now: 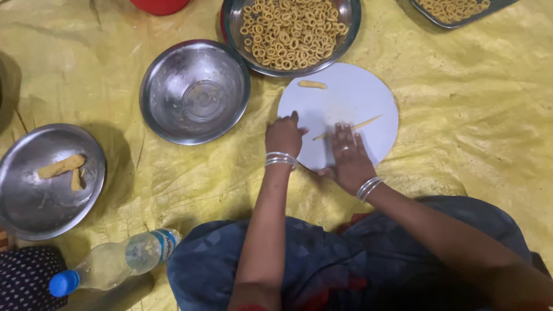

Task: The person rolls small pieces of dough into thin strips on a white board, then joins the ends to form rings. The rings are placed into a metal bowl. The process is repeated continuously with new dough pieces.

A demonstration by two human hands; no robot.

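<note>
Yellow dough is under the fingers (344, 133) of the right hand (348, 158): they lie flat and close together, palm down, on a thin dough rope (350, 126) which runs slanted across the round white board (368, 95), one end showing left of the fingers and the other end reaching up to the right. The left hand (283, 135) rests at the left edge of the same board, its fingers curled and pressed together on the rim; whether it pinches anything I cannot tell. Both wrists carry silver bangles (280, 159). A short piece of dough (312, 84) lies apart near the top of the board. Just above the board stands a steel bowl (347, 26) full of small dough rings (291, 31), touching or almost touching the board edge. To the left of it is an empty steel bowl (194, 89) with some traces inside. Further left, well apart, a steel plate (34, 196) holds a thick dough lump (60, 166). A plastic bottle with blue cap (112, 262) lies near the person's knee at bottom left. At the top right corner a tray (438, 20) with more rings is partly in view. Everything sits on a wrinkled yellow plastic sheet (472, 115).
</note>
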